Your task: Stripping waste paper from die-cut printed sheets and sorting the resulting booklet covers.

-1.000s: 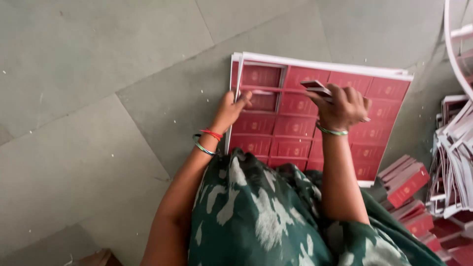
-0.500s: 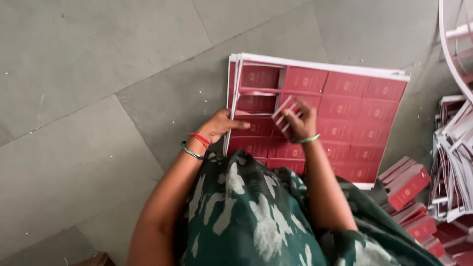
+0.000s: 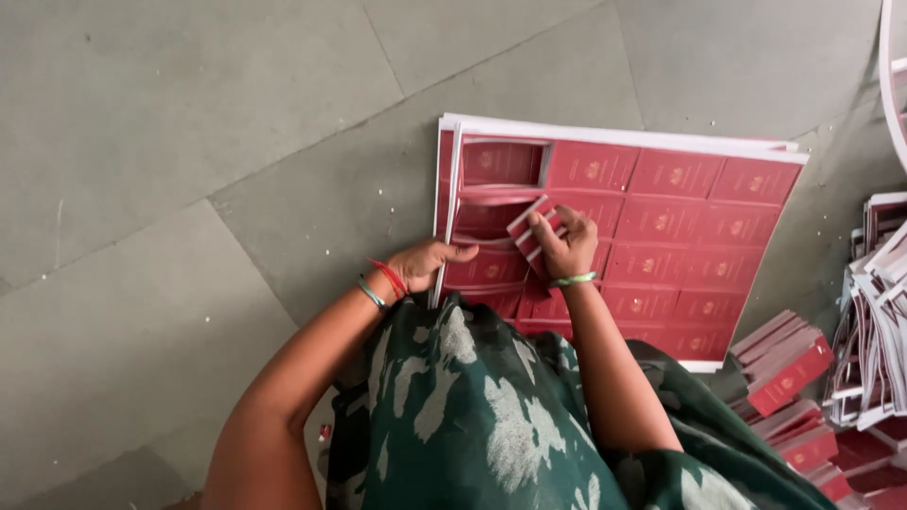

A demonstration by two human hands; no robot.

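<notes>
A stack of large white-edged sheets (image 3: 661,203) printed with rows of dark red cards lies on the grey floor in front of me. My right hand (image 3: 564,247) grips a few loose red cards (image 3: 525,225) over the sheet's left half, where the top-left cards are partly torn free. My left hand (image 3: 427,264) presses its fingers down on the sheet's left edge. Both wrists wear thin bangles.
Stacks of punched-out red cards (image 3: 782,364) lie on the floor at the right. Beside them is a heap of leftover white sheet frames (image 3: 874,312). A white curved rim (image 3: 888,76) shows at the top right. My green patterned clothing (image 3: 472,416) fills the bottom.
My right hand has moved left and down across the sheet with the loose red cards. My left hand has slid slightly lower along the left edge.
</notes>
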